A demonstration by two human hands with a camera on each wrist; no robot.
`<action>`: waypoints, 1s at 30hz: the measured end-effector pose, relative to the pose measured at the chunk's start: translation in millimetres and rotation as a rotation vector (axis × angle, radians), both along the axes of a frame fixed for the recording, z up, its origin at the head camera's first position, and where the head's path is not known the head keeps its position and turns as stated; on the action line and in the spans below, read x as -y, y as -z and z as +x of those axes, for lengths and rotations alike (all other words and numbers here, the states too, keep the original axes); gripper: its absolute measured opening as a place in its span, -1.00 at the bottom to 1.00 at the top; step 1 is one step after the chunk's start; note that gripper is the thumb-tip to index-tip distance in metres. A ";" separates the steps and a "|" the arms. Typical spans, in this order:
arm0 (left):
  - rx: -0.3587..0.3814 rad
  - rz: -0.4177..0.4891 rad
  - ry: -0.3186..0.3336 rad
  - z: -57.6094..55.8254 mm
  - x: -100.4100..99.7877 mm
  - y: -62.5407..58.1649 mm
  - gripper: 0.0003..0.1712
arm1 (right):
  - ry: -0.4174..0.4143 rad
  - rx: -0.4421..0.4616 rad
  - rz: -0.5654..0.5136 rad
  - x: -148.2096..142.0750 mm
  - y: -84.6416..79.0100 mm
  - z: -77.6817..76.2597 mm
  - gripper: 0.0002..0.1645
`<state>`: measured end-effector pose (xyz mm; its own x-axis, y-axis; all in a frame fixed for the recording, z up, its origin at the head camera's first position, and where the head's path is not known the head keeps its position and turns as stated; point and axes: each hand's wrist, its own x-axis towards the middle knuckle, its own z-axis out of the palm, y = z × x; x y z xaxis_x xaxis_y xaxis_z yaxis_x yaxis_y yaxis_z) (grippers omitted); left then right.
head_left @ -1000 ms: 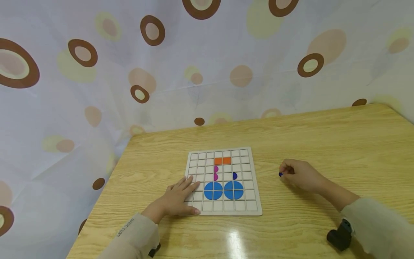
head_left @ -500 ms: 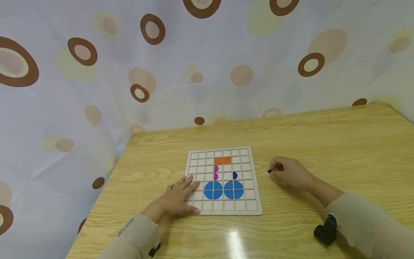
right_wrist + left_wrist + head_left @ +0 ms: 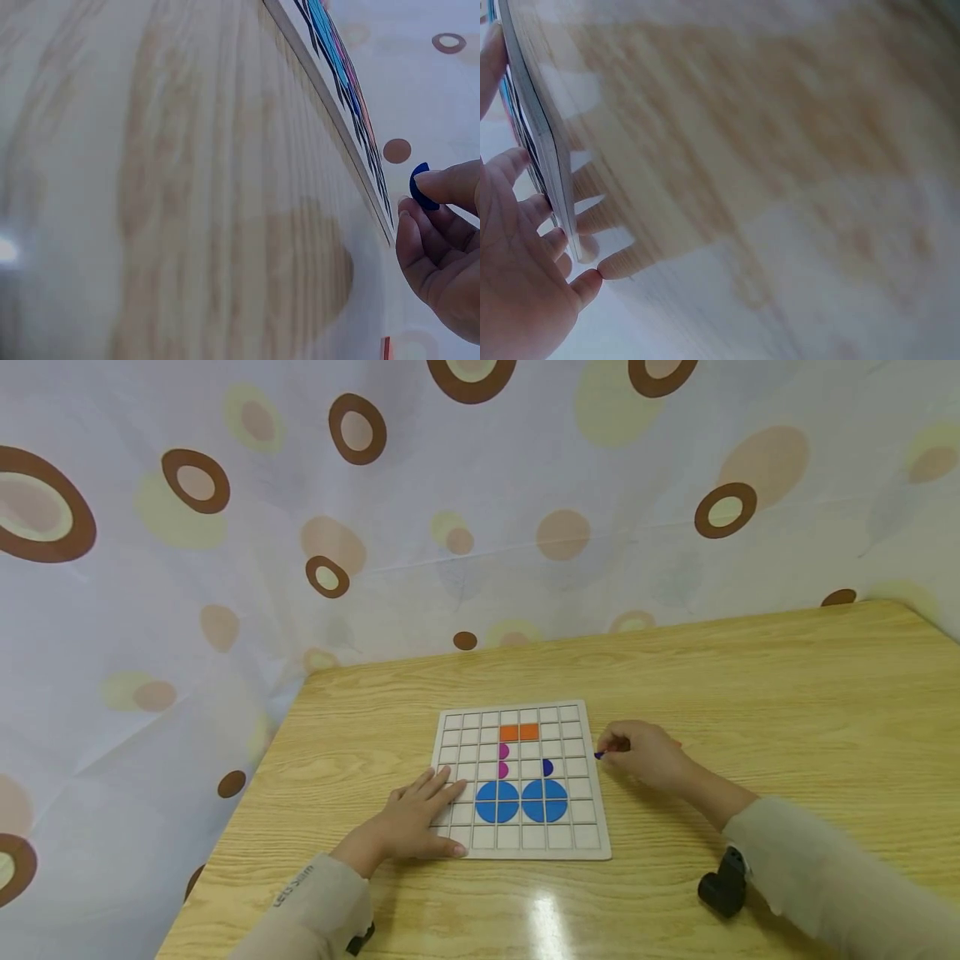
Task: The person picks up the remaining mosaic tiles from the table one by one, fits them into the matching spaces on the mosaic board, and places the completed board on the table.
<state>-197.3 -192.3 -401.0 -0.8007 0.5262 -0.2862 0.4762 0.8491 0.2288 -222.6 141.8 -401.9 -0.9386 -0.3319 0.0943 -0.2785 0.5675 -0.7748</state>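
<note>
A white grid board (image 3: 562, 857) lies flat on the table. My left hand (image 3: 412, 818) rests with spread fingers on its lower left corner, and the left wrist view shows those fingers (image 3: 514, 161) at the board's edge. Just off the board's right edge, my right hand (image 3: 647, 758) pinches a dark blue half-circle piece (image 3: 424, 187) between thumb and fingers. Set in the grid are two orange squares (image 3: 509, 732), two magenta half circles (image 3: 503, 769), a dark blue half circle (image 3: 548, 767) and blue quarter circles forming two discs (image 3: 497, 802).
The wooden table (image 3: 787, 693) extends widely to the right of the board. Behind it hangs a patterned cloth (image 3: 510, 593). A small orange piece (image 3: 677, 744) shows just behind my right hand, mostly hidden in the head view.
My right hand has moved left across the table with the dark blue half circle, up to the board's right edge. An orange bit has come into sight behind it. The left hand stays put.
</note>
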 end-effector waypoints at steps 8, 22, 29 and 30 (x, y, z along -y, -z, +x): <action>0.003 0.005 -0.001 0.6 -0.8 -0.7 -0.01 | 0.003 0.006 0.046 14.2 -1.4 -8.3 -0.95; 0.008 0.000 -0.015 1.1 0.9 -0.5 -0.02 | -0.031 0.005 0.115 40.7 -4.4 -25.5 -0.86; 0.006 -0.004 -0.016 0.2 -0.1 0.2 -0.02 | -0.060 0.007 0.168 46.3 -5.4 -30.1 -0.89; 0.005 -0.005 -0.014 0.3 -0.2 0.0 -0.02 | -0.061 0.011 0.168 47.0 -5.2 -31.1 -0.89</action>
<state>-197.0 -192.1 -401.0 -0.8065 0.5135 -0.2929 0.4630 0.8568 0.2272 -253.6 94.9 -396.8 -0.9170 -0.3983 0.0222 -0.3081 0.6719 -0.6735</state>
